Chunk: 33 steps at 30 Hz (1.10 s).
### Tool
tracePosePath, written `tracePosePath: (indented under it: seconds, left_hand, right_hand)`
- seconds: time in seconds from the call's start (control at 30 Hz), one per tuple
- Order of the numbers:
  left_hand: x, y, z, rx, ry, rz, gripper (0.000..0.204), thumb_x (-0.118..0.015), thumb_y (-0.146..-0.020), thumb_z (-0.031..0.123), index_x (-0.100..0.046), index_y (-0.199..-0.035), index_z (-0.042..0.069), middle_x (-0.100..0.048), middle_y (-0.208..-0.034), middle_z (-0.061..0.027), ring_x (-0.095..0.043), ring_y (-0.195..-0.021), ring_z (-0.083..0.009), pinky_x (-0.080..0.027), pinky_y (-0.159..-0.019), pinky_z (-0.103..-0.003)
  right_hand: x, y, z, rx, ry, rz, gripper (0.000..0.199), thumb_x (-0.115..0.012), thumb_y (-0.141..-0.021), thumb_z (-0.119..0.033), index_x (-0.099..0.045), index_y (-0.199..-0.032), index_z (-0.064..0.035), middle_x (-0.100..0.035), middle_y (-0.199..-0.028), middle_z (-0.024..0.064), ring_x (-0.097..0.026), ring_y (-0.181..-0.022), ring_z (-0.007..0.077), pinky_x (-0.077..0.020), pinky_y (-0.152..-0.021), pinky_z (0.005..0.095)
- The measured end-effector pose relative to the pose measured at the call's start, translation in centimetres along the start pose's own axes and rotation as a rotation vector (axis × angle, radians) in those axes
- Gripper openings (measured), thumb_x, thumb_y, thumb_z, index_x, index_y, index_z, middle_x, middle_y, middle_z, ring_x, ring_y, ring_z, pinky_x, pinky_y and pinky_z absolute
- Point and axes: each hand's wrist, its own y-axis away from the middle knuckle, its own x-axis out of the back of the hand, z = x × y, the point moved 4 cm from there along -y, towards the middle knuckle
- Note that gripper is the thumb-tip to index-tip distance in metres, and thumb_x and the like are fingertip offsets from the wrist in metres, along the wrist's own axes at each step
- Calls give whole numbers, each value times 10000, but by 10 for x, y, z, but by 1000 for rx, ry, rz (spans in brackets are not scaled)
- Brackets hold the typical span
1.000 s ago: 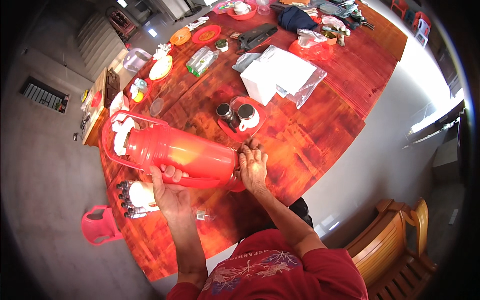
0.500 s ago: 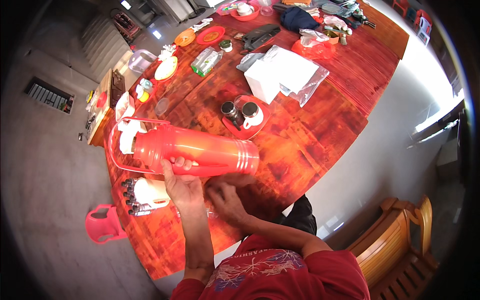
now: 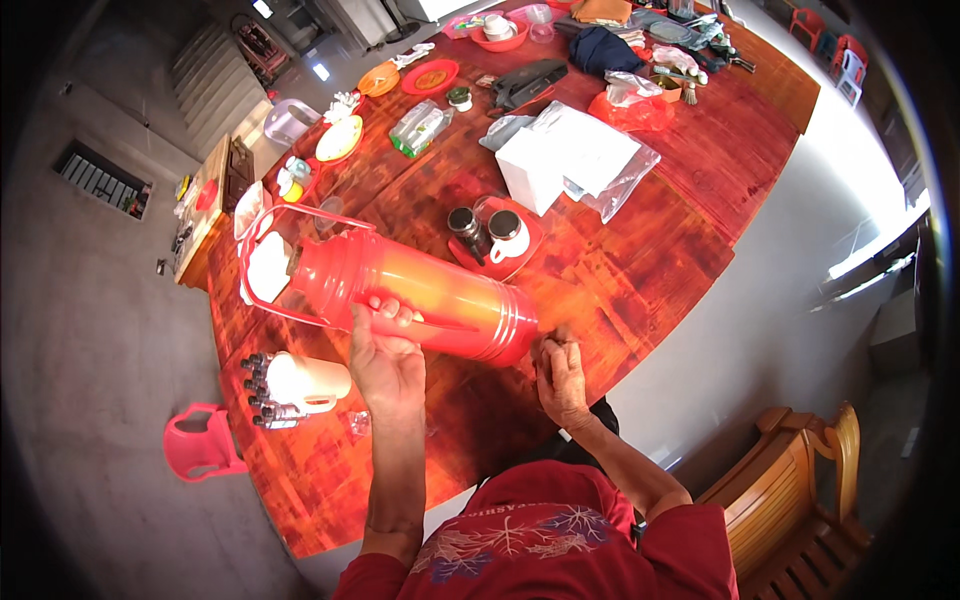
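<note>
A big red flask [image 3: 440, 295] is held on its side over the wooden table [image 3: 620, 260], with its neck to the left and its bottom to the right. It is tilted, so the bottom end is nearer to the person. The flask is gripped by the left hand [image 3: 388, 368], with the fingers wrapped around the grip on its side. A red loop handle [image 3: 250, 275] is seen around the neck end.

The right hand [image 3: 562, 380] is placed just by the flask's bottom, with its fingers bent. Whether anything is held by it, or whether the flask is touched, cannot be told.

Past the flask, a dark bottle [image 3: 467, 228] and a white cup [image 3: 511, 238] with a dark lid are set on a red tray [image 3: 527, 252]. A white box [image 3: 530, 170] is seen behind them. Near the left forearm, a pale jug [image 3: 312, 380] is seen beside some small dark-capped bottles [image 3: 262, 390].
</note>
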Motion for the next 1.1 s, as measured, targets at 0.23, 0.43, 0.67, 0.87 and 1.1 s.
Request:
tracePosePath:
  seconds: [0.23, 0.43, 0.67, 0.87, 1.1]
  left_hand:
    - [-2, 11, -19, 187, -34, -45, 456, -335, -978, 391, -472, -1227, 33, -573, -1180, -101, -512, -1126, -223, -382, -985, -389]
    - [6, 23, -9, 120, -103, -59, 507, -317, -966, 450, -454, -1246, 51, -552, -1205, -85, -473, -1175, -248, -321, -1023, -430]
    - [25, 29, -1, 112, -99, -115, 593, -299, -950, 519, -458, -1256, 37, -554, -1195, -76, -455, -1192, -236, -286, -1041, -436]
    - [31, 48, -3, 6, -175, 155, 696, -258, -930, 585, -433, -1254, -6, -521, -1227, -90, -477, -1146, -191, -346, -1009, -344]
    - [64, 47, 2, 122, -79, 24, 665, -315, -895, 620, -493, -1115, 18, -539, -1091, -52, -461, -1081, -191, -347, -934, -332]
  right_hand:
    - [-23, -64, -146, 588, -69, 53, 345, -603, -722, -29, -594, -1063, -76, -498, -1092, 167, -497, -973, 356, -437, -844, 434]
    - [-55, -12, -59, 385, -113, -315, 305, -630, -721, -62, -621, -1025, -80, -503, -1105, 157, -502, -997, 349, -458, -839, 421]
    - [-21, 9, -54, 377, -84, -202, 367, -665, -656, 49, -614, -1008, -42, -538, -1018, 132, -561, -906, 297, -497, -764, 379]
    - [-35, -65, -198, 774, -153, -134, 385, -695, -638, -36, -611, -1013, -66, -535, -1092, 155, -518, -1004, 343, -442, -826, 430]
    - [-68, 8, -101, 432, -219, -187, 298, -624, -728, 6, -554, -1013, -44, -491, -1099, 193, -492, -1015, 373, -447, -811, 431]
